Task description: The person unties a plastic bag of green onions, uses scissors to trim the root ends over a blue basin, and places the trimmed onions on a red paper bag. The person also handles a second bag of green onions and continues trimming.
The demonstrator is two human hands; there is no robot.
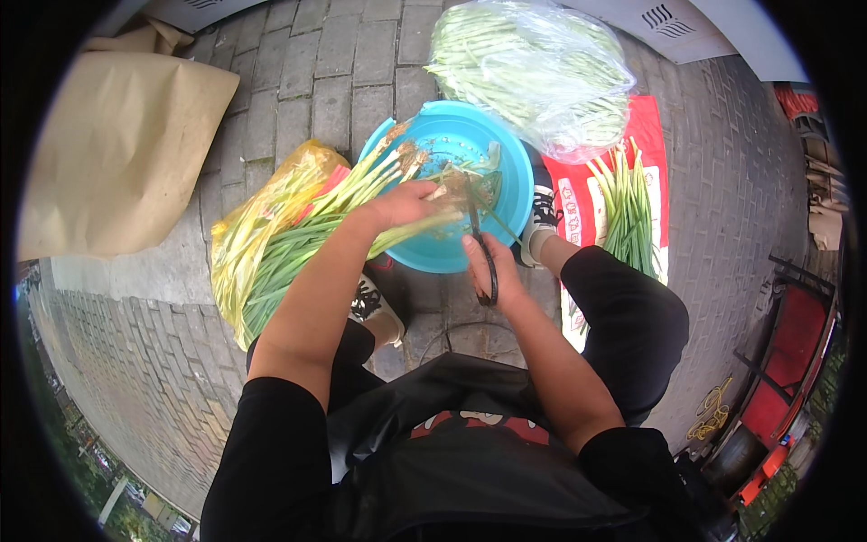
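Observation:
My left hand [406,203] is closed around a few green onions [438,215], their rooted ends over a light-blue plastic basin [522,185]. In my right hand [497,273] are black-handled scissors [489,262], the blades pointing up against the root ends. Whether the blades are apart is too small to tell. Trimmings and roots [483,176] lie inside the basin. Left of it rests a large bundle of green onions [289,262], partly in a yellow plastic bag [237,244], with roots reaching over the rim. Another bunch of green onions [629,217] lies on a red-and-white bag [652,135] at right.
A clear plastic bag [542,77] full of long pale-green vegetables sits beyond the basin. Brown paper or board [126,154] stands at the left. My shoes [545,210] flank the basin on grey paving [343,54]. A red cart-like frame [795,334] is at the far right.

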